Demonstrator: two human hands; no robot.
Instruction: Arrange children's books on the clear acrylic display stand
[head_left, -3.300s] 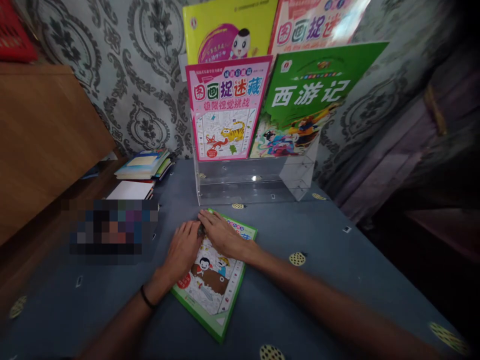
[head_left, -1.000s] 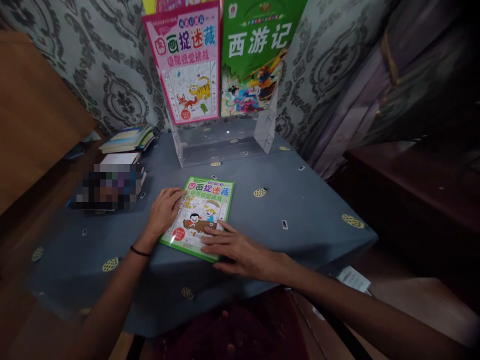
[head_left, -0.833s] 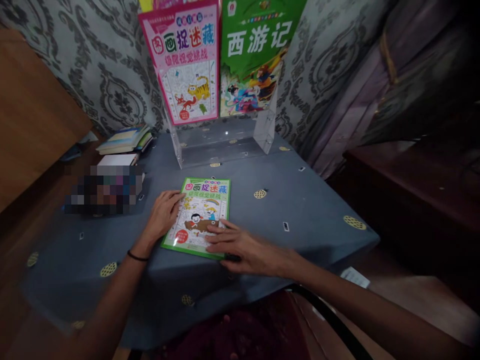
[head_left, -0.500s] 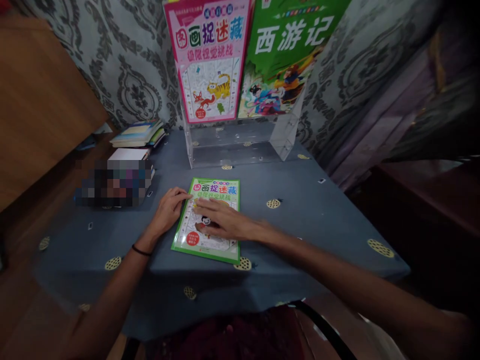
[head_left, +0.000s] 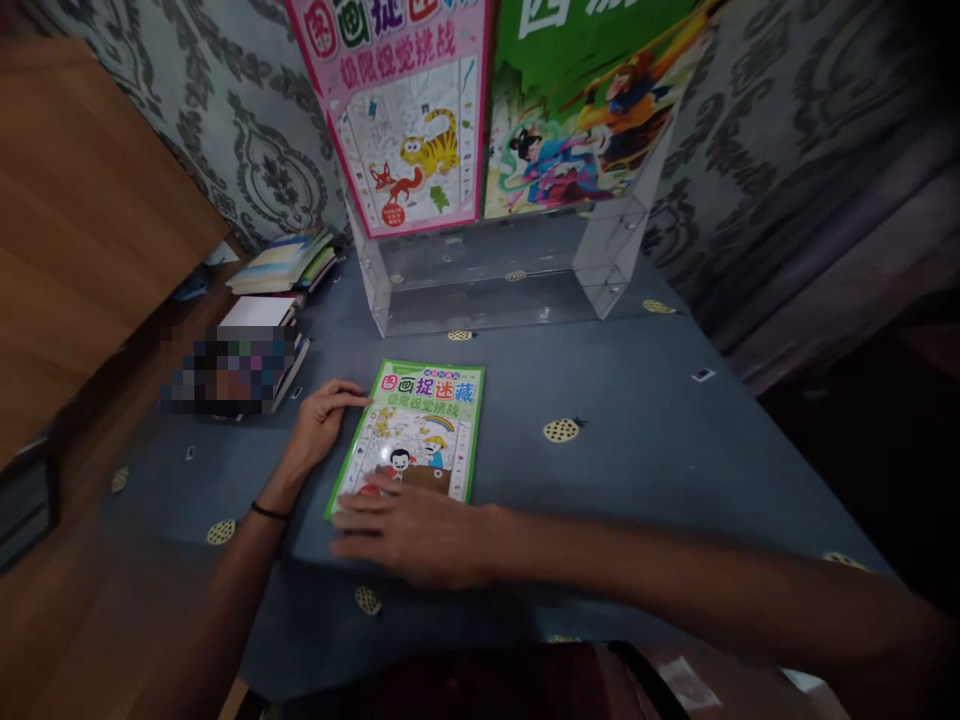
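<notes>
A green-bordered picture book (head_left: 424, 425) lies closed, cover up, on the cloth-covered table. My left hand (head_left: 322, 420), with a black band round its wrist, rests on the table at the book's left edge. Its fingertips reach the cover's upper left border, the fingers stretched out rather than gripping. Across the lower end of the cover lies my right hand (head_left: 409, 530), palm down, fingers spread and slightly blurred. It hides the book's bottom edge; whether it presses on the cover or hovers just over it, I cannot tell.
Behind the book a clear acrylic stand (head_left: 487, 300) holds a pink picture book (head_left: 409, 150) and a green book (head_left: 577, 130) upright. Stacked books (head_left: 281, 265) sit at the left, near a blurred-out item (head_left: 229, 370). A blue pineapple-print cloth (head_left: 615, 390) covers the table.
My right hand has slid down the cover towards me, from its middle to its lower edge. My left hand stays at the left edge. The view has tilted down and shifted.
</notes>
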